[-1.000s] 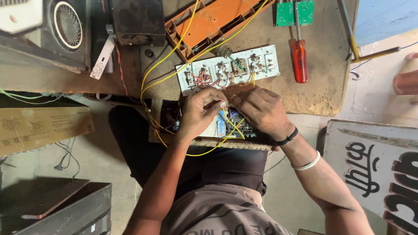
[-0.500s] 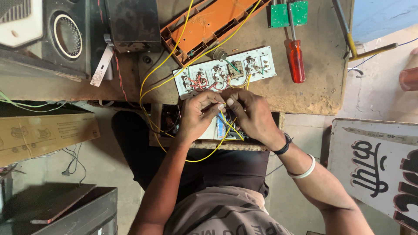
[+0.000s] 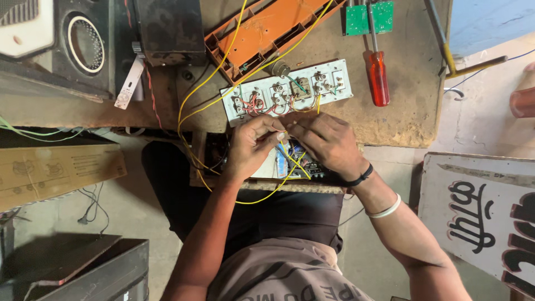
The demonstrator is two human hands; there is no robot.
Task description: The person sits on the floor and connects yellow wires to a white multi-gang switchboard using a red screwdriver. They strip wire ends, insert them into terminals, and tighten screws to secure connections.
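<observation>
Seen from above, my left hand (image 3: 251, 146) and right hand (image 3: 329, 142) meet fingertip to fingertip, each grip pinched on a yellow wire (image 3: 290, 159) above a small circuit board (image 3: 284, 164) on my lap. Beyond, on the worktop (image 3: 412, 111), lie a white switch panel (image 3: 287, 92) and a red screwdriver (image 3: 378, 75). I judge I'm joining wire ends; a steady, fine twist comes next.

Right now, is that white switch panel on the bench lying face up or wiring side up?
Wiring side up. The white switch panel lies flat on the bench, its terminals and red wires exposed, just beyond both hands' fingers.
</observation>
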